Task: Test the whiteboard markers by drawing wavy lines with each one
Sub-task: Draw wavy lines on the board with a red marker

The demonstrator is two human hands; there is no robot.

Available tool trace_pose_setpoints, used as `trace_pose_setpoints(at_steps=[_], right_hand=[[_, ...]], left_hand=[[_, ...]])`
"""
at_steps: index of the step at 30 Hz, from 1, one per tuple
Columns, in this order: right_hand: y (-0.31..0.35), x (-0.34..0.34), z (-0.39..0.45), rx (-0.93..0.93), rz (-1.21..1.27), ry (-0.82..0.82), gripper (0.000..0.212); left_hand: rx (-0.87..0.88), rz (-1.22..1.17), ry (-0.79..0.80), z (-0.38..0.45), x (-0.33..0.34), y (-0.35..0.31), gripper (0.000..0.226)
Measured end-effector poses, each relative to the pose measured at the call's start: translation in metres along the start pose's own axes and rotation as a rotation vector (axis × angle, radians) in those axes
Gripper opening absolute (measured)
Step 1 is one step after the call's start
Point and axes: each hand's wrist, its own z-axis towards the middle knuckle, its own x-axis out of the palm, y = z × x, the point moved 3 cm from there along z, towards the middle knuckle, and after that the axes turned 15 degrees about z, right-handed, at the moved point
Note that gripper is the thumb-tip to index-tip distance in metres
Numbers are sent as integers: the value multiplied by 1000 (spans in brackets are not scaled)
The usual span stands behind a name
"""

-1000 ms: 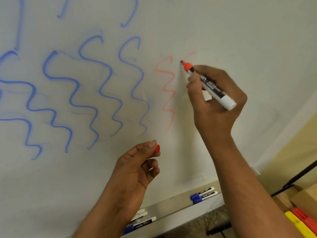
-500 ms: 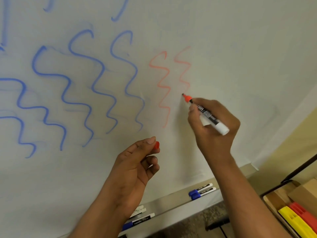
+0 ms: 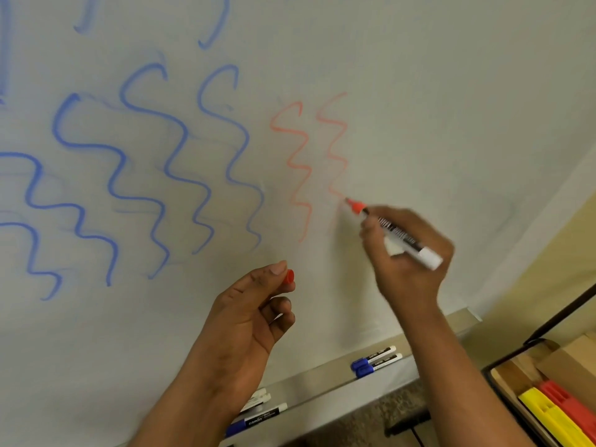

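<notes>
My right hand (image 3: 408, 256) grips a red whiteboard marker (image 3: 395, 233), its tip touching the whiteboard (image 3: 419, 91) at the lower end of a faint second red wavy line (image 3: 335, 146). A first red wavy line (image 3: 298, 169) runs just left of it. Several blue wavy lines (image 3: 154, 162) fill the board's left half. My left hand (image 3: 251, 314) is raised below the red lines and pinches the marker's red cap (image 3: 289, 276) between thumb and forefinger.
The metal tray (image 3: 322, 391) under the board holds two blue-capped markers (image 3: 377, 361) on the right and more markers (image 3: 258, 417) behind my left forearm. At the lower right stands a box with yellow and red items (image 3: 554, 411).
My right hand has moved down the board, drawing the second red wavy line from its top to its lower end. My left hand has kept holding the cap.
</notes>
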Motion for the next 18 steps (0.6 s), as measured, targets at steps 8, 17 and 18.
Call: trace_pose_setpoints(at_steps=[8, 17, 18], right_hand=[[17, 12, 100, -85, 188, -238, 14], [4, 9, 74, -62, 120, -209, 9], [3, 6, 70, -52, 119, -207, 8]], left_hand=[[7, -10, 10, -2, 4, 0, 24], [10, -6, -9, 0, 1, 1, 24], [6, -4, -8, 1, 2, 2, 25]])
